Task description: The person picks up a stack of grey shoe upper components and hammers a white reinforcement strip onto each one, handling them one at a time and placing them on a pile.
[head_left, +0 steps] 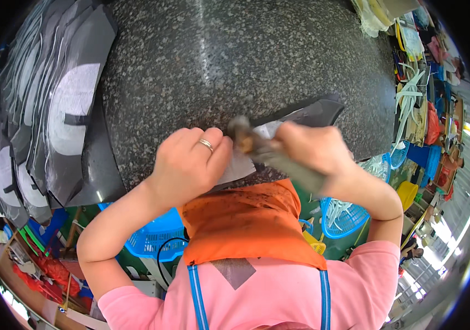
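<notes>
Left hand (188,159) curled, knuckles up; right hand (312,148) fisted, fingers closed; both elbows bent outward.

Hammer (262,149) blurred, head shape unclear, handle partly hidden in right hand (312,147) | grey sheet (301,118) at near edge of stone slab (218,60) mostly covered by both hands | left hand (188,165) fingertips hidden, curled under | stack of cut pieces (42,110) at left edge cut off | clutter beyond right edge too small to tell

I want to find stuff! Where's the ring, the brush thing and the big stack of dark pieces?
ring (206,145), head view, on the band around the left hand's finger
brush (241,135), head view, on its blurred head
stack of dark pieces (53,110), head view, on the top piece's pale patch
</notes>
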`<state>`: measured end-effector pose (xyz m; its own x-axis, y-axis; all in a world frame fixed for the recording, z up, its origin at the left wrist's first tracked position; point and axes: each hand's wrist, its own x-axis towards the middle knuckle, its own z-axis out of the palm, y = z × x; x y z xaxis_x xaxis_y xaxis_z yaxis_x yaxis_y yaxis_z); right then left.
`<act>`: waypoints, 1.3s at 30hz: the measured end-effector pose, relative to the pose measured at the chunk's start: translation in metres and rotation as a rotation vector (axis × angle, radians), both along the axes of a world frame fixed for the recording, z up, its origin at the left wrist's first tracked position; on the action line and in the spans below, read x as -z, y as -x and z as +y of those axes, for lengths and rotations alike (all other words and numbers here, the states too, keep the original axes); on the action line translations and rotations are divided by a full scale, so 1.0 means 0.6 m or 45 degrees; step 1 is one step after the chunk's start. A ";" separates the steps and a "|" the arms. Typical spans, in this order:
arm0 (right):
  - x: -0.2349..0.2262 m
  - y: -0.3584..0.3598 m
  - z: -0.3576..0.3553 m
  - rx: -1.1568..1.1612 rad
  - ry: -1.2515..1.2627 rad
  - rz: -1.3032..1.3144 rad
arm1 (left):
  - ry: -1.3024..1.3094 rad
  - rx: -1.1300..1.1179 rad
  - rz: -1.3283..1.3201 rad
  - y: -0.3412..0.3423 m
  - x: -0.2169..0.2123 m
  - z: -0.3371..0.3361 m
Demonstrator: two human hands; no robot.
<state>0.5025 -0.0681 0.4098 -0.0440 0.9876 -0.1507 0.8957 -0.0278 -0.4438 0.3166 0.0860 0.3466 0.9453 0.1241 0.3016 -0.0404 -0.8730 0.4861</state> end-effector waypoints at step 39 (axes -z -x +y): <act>-0.010 0.051 0.032 0.161 0.131 0.057 | -0.190 -0.141 -0.055 0.081 0.009 -0.006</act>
<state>0.4722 -0.0491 0.4160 0.0708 0.9651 -0.2523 0.8615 -0.1867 -0.4722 0.2683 0.0822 0.3411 0.9141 0.1774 0.3645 0.0416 -0.9355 0.3509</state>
